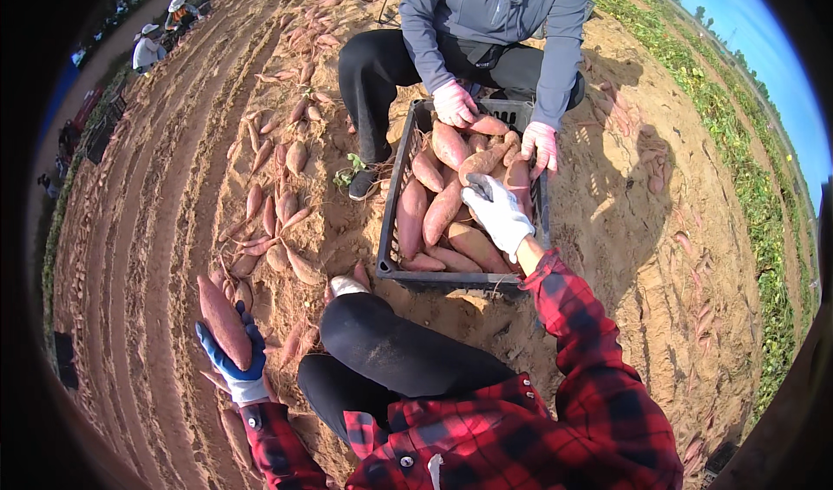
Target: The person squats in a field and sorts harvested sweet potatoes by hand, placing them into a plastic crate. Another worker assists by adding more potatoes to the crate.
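Observation:
My left hand (237,353), in a blue and white work glove, holds a large sweet potato (223,321) at the left, over the soil. My right hand (496,211), in a white glove with dark fingertips, is over the black plastic crate (449,284). Its fingers touch the lower end of a curved sweet potato (483,163) on top of the heap; whether they grip it I cannot tell. Sweet potatoes fill the crate. Opposite me, a co-worker's two pink-gloved hands (454,104) rest at the crate's far part, one on a sweet potato, the other at the right rim.
Loose sweet potatoes (286,203) lie in a row on the soil left of the crate. The co-worker's shoe (363,185) is beside the crate's left wall. More roots lie on the right, near green vines (729,132). Other people (147,48) are far off at upper left.

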`<state>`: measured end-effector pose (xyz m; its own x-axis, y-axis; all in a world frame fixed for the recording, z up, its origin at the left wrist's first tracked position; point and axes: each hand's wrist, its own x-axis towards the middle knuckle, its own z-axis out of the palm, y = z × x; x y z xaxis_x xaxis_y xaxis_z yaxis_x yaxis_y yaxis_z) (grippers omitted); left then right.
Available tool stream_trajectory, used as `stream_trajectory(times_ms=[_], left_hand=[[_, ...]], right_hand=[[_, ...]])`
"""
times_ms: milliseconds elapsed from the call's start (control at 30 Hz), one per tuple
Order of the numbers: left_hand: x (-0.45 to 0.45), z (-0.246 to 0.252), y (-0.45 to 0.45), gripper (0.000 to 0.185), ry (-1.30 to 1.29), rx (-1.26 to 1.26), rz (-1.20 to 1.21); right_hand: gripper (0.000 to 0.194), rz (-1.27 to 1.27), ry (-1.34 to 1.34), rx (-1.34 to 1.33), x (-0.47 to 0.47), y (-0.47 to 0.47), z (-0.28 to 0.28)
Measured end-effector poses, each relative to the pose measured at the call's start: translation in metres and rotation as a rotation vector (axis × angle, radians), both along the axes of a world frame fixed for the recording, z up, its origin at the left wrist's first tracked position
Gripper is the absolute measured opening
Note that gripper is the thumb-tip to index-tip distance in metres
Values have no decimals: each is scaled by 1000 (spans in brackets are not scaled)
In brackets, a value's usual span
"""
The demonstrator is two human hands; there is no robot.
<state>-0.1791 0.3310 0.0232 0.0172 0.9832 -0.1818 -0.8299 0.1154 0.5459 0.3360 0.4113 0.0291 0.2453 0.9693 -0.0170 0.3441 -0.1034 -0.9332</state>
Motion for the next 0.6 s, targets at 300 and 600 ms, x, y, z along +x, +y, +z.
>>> stream_trajectory(times_ms=[300,600], left_hand=[[189,87,27,59,603,249,-351],[37,0,-36,60,580,-74,91]], right_hand=[[47,540,1474,-59,-65,-30,-27],[40,343,1349,105,101,-65,-37]])
